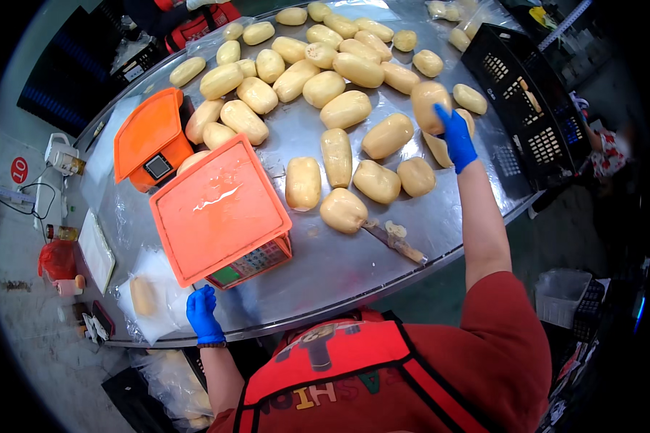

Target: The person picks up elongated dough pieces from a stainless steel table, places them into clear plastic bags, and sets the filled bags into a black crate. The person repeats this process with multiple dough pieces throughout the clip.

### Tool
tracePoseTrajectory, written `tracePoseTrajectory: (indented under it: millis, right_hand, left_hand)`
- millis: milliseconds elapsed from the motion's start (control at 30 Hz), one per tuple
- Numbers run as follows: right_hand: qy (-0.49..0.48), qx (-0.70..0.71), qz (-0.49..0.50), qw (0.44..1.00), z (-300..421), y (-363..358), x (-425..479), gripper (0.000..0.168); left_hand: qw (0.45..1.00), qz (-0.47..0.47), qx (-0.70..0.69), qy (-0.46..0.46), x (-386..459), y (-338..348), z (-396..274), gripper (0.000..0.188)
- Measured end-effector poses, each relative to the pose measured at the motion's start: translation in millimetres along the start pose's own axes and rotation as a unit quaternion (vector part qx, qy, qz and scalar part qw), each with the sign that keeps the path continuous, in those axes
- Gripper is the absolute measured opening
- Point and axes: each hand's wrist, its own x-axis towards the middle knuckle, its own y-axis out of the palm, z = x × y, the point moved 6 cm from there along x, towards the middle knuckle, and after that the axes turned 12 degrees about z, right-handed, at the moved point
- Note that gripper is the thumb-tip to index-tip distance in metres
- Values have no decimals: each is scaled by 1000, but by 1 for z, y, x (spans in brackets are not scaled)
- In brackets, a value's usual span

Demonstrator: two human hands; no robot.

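Note:
At the right of the steel table, my right hand [456, 139], in a blue glove, grips a thick peeled lotus root segment [429, 103], slightly blurred. Below that hand lie a curved, pale cut piece [437, 149] and another segment, partly hidden. My left hand [203, 315], also gloved in blue, is at the near edge, fingers curled, beside clear plastic bags [160, 319]; whether it pinches film cannot be told. Just beyond it stands a scale with an orange-red pan [222, 211]. Several lotus root segments [336, 158] lie loose before me. Near them rests a knife [406, 250] with scraps at its blade.
A second orange scale [151, 135] stands at the left. Along the right edge is a black plastic crate [525, 97]. More lotus root segments [298, 78] cover the far side. Another person in a red apron [203, 27] is across the table. Bagged pieces [179, 384] sit below its edge.

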Motion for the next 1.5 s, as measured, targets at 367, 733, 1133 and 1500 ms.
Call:
tracePoseTrajectory:
  millis: [367,733,1133,1500]
  right_hand:
    - [-27,360,68,930,-3,25,-16,67]
    - [-30,192,64,979,-31,-12,-1,51]
    - [-212,-333,-9,919,-25,69,29,70]
    - [-171,-429,23,886,-4,86,48,86]
  left_hand:
    - [1000,14,5,28,-2,-5,-8,15]
    - [1000,-25,-6,-1,-16,-17,-10,18]
    - [994,-91,-51,36,-42,-86,-39,18]
    - [975,30,116,186,-21,-6,-93,22]
